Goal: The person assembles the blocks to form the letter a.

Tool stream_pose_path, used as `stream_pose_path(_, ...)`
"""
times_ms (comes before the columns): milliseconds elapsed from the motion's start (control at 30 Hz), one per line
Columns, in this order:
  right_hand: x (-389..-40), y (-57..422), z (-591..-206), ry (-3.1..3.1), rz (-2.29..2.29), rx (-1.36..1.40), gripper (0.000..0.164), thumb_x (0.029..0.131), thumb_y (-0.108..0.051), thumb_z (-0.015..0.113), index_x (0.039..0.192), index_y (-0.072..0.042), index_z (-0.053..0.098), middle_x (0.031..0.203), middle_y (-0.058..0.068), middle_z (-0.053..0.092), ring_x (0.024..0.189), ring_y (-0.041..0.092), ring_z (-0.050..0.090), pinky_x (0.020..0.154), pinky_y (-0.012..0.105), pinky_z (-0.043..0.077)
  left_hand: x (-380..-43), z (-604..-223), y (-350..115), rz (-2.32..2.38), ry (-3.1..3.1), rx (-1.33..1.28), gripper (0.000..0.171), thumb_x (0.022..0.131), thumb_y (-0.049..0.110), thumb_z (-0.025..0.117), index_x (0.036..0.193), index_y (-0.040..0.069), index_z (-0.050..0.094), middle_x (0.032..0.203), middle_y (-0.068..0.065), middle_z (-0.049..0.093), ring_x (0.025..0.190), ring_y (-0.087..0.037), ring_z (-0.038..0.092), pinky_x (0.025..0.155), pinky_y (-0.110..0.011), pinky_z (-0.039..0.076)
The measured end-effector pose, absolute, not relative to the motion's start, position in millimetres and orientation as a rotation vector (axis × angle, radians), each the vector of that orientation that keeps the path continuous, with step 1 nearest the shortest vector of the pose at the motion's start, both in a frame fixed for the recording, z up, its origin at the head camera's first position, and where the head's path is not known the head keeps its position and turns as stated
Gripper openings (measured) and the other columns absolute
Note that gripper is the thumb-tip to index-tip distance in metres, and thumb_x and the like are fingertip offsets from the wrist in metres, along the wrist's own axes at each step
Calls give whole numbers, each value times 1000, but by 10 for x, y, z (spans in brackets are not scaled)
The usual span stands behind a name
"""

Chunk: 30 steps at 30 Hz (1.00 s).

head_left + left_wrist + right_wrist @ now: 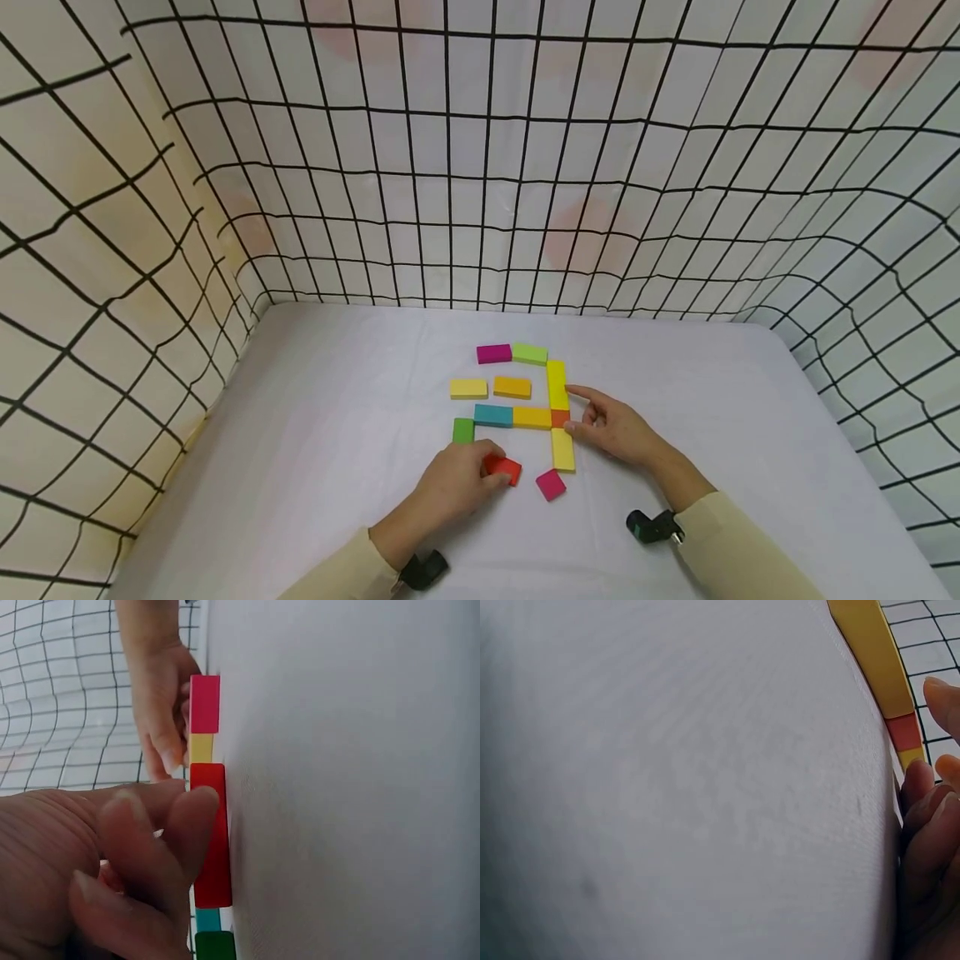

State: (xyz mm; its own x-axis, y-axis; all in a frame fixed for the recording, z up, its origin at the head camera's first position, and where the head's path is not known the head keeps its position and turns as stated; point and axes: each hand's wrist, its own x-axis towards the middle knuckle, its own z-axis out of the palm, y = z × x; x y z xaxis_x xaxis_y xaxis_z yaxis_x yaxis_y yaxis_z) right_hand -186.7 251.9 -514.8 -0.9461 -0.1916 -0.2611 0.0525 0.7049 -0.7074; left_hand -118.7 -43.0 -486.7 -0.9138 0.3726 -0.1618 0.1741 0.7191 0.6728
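Note:
My left hand (455, 483) pinches a red block (512, 470) between thumb and fingers, low over the table; the left wrist view shows fingertips (199, 799) against this block. A green block (463, 431) lies just beyond that hand. My right hand (617, 429) is beside a column made of a yellow block (557, 385), a small orange-red block (560, 418) and a pale yellow block (563, 450). Its index finger is at the yellow block and its thumb at the orange-red one; the remaining fingers curl inward. An orange-yellow block (532, 418) and a blue block (492, 415) extend leftward from the column.
A magenta block (493, 354) and a lime block (529, 354) lie at the back. Two yellowish blocks (468, 389) sit nearer. One pink block (551, 485) lies askew in front. Black wire grid (487, 179) encloses the white table (337, 375) at back and sides.

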Motion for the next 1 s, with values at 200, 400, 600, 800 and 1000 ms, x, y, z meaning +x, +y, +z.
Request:
stream_pose_path(200, -1865, 2520, -5169, 2600, -1092, -94, 78, 85, -56, 77, 152, -29, 47, 91, 3, 57, 77, 20, 52, 59, 24, 40, -1147, -4885, -458, 1047, 2576, 405, 25, 89, 26, 80, 109, 14, 73, 73, 8, 60, 52, -9, 54, 52, -23, 48)
stream_pose_path(400, -1874, 2515, -5147, 2586, -1102, -91, 78, 85, -53, 78, 152, -28, 47, 91, 4, 57, 78, 20, 52, 59, 23, 39, -1034, -4925, -514, 1008, 2643, 495, 24, 88, 26, 79, 108, 14, 72, 66, 11, 56, 57, -5, 50, 56, -20, 44)
stream_pose_path(600, -1869, 2512, -5133, 2579, -1104, -93, 76, 87, -51, 78, 152, -27, 47, 91, 4, 56, 76, 19, 51, 58, 23, 39, -976, -4920, -567, 996, 2634, 506, 25, 88, 29, 79, 109, 17, 72, 68, 13, 57, 60, -4, 51, 58, -19, 44)
stream_pose_path(800, -1867, 2511, -5145, 2587, -1101, -101, 76, 87, -51, 78, 152, -27, 47, 90, 3, 56, 76, 18, 51, 58, 23, 38, -1005, -4924, -624, 993, 2618, 461, 26, 85, 34, 82, 106, 21, 73, 71, 15, 61, 63, -5, 54, 61, -20, 45)
stream_pose_path(1000, -1870, 2511, -5151, 2591, -1096, -100, 76, 87, -51, 78, 152, -27, 47, 90, 3, 56, 76, 20, 51, 59, 23, 39, -1043, -4909, -661, 996, 2624, 440, 27, 81, 36, 85, 101, 22, 73, 72, 14, 61, 67, -7, 53, 61, -22, 45)
